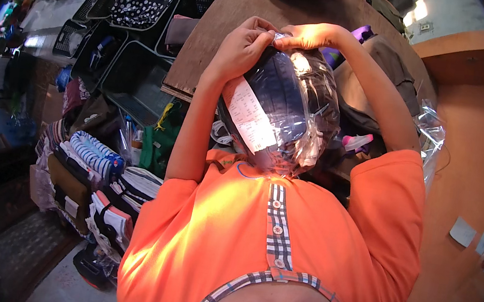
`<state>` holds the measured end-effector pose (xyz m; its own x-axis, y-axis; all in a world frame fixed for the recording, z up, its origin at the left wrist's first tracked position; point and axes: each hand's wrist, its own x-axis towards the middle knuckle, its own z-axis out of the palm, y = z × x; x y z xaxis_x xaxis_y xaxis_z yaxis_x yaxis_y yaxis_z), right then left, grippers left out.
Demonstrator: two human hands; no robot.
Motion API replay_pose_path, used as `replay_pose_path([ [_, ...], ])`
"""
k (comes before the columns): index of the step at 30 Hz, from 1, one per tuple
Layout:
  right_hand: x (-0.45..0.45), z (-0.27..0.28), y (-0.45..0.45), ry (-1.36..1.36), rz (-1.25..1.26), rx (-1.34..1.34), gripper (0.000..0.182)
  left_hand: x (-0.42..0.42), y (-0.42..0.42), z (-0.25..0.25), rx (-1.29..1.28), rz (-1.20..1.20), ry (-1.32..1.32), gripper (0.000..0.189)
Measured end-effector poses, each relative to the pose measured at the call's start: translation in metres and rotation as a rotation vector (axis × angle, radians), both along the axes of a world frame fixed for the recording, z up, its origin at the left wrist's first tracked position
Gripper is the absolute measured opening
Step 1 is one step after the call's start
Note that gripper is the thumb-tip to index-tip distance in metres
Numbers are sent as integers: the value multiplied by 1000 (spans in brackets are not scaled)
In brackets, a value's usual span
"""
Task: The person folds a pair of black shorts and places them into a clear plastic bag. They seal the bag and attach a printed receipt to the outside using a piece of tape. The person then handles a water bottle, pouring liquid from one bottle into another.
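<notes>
Both hands meet at the top of a clear plastic bag [310, 91] packed with dark folded cloth. Its gathered mouth is pinched by my left hand [243, 49] on one side and my right hand [308, 37] on the other. Dark navy fabric [276, 94] shows through the film, with a black and pale item beside it. A long printed paper slip [251, 116] lies along the left side of the bag; whether it is inside or outside I cannot tell. The bag's lower end rests against the front of my orange shirt.
A wooden table [221, 21] lies beyond the bag, with a brown bag [374, 72] at its right. Black plastic baskets [142, 80] stand at the left, one holding polka-dot cloth [142, 7]. Folded clothes [89, 173] are stacked lower left. An orange wall [472, 156] rises at the right.
</notes>
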<state>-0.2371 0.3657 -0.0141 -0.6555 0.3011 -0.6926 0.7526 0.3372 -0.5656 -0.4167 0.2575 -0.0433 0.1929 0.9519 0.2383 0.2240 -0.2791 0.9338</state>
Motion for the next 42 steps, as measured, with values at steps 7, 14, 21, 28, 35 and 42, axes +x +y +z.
replay_pose_path([
  [7,30,-45,20,219,-347,-520,72,0,-7,12,-49,-44,98,31],
  [14,88,-109,-23,312,-876,410,31,-7,-1,18,174,-141,305,43],
  [21,130,-152,-192,764,-1489,708,16,-32,45,20,-102,-554,-70,49],
  [28,86,-219,-325,1064,-1818,-1483,39,-17,123,-108,-731,-544,-325,74],
  [35,59,-196,-302,1167,-1839,-1367,46,41,66,-87,-1085,-679,-535,62],
  [42,55,-139,-263,1260,-1750,-771,52,15,31,24,-580,-802,-172,51],
])
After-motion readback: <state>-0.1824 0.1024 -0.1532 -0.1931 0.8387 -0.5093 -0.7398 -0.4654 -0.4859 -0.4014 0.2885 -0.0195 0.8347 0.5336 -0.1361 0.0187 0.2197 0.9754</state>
